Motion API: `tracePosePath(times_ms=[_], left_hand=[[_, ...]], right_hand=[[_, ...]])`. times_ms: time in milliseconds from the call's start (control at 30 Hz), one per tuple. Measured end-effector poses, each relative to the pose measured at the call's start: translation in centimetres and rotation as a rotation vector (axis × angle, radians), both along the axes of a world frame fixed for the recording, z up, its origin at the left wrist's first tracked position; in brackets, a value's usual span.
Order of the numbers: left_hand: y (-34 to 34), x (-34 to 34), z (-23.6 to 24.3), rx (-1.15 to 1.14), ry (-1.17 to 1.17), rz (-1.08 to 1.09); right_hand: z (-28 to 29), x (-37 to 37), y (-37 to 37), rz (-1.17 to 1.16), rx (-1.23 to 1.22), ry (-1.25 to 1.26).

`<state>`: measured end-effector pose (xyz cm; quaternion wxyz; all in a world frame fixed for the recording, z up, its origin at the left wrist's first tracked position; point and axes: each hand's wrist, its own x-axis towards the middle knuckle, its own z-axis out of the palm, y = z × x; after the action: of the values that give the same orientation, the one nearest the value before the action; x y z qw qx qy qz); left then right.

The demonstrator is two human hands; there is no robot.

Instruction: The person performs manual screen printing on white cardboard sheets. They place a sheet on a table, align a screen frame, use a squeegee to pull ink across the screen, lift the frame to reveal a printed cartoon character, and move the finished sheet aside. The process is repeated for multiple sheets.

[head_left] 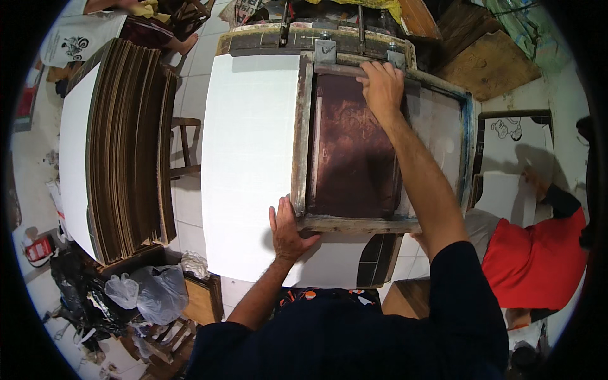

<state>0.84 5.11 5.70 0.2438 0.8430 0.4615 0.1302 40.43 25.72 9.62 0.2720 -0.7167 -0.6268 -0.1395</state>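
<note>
A wooden-framed printing screen (358, 225) lies over a white sheet (250, 158) on the table in front of me, its mesh dark reddish brown. My left hand (289, 233) rests with fingers spread on the sheet and against the frame's near left corner. At the far end of the screen, my right hand (383, 88) is bent over a wooden bar beside the metal hinge clamps (325, 50). Its fingers curl over the bar. Whether this bar is the frame's edge or a squeegee handle cannot be told, since my hand covers part of it.
To the left stands a tall stack of brown-edged boards (130, 152) beside a wooden stool (185, 149). Plastic bags (155, 294) lie at lower left. A co-worker in a red top (538, 259) handles white sheets (506, 196) at right. Another person's foot (183, 44) shows at upper left.
</note>
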Motion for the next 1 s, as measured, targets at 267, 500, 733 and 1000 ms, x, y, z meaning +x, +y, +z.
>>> tracePosePath(times_ms=[267, 500, 733, 1000], left_hand=[[0.0, 0.1, 0.0, 0.034, 0.002, -0.016], [0.0, 0.0, -0.1, 0.011, -0.007, 0.005], [0.0, 0.2, 0.0, 0.084, -0.022, -0.009], [-0.2, 0.0, -0.4, 0.135, -0.044, -0.015]], right_hand=[[1.3, -2.9, -4.9, -0.031, -0.284, -0.094], [2.6, -3.2, -7.3, 0.033, -0.386, 0.047], [0.4, 0.0, 0.2, -0.093, -0.279, -0.099], [1.8, -9.0, -14.5, -0.054, -0.338, -0.045]])
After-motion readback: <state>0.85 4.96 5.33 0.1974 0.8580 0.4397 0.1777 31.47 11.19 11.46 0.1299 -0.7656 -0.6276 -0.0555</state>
